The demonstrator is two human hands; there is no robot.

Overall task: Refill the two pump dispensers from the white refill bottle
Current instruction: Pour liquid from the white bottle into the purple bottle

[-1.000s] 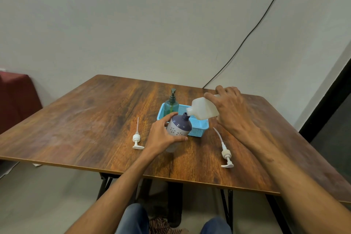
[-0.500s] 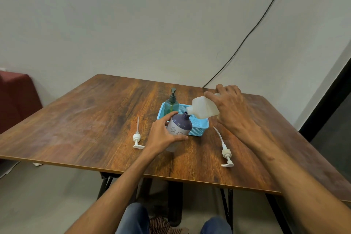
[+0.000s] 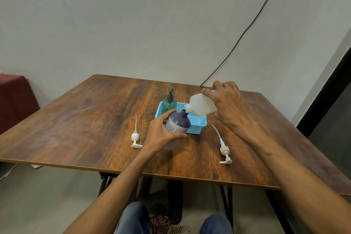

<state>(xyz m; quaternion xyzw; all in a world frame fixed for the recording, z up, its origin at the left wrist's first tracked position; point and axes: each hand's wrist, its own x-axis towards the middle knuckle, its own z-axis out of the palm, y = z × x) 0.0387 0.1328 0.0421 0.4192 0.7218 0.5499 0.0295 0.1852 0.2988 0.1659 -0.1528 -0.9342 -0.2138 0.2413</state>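
Pointing left, white refill bottle (image 3: 202,106) lies near-horizontal in right hand's (image 3: 228,105) grip; left hand (image 3: 159,135) clasps dispenser (image 3: 178,124)

The purple dispenser (image 3: 178,124) bears a dotted flower pattern; the refill bottle (image 3: 201,107) is milky white, the basket (image 3: 197,129) blue.

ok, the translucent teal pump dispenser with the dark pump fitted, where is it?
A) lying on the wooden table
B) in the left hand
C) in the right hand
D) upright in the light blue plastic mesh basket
D: the teal dispenser stands upright in the blue basket's far-left corner; the left hand grips the purple-and-white bottle, the right hand the white refill bottle.
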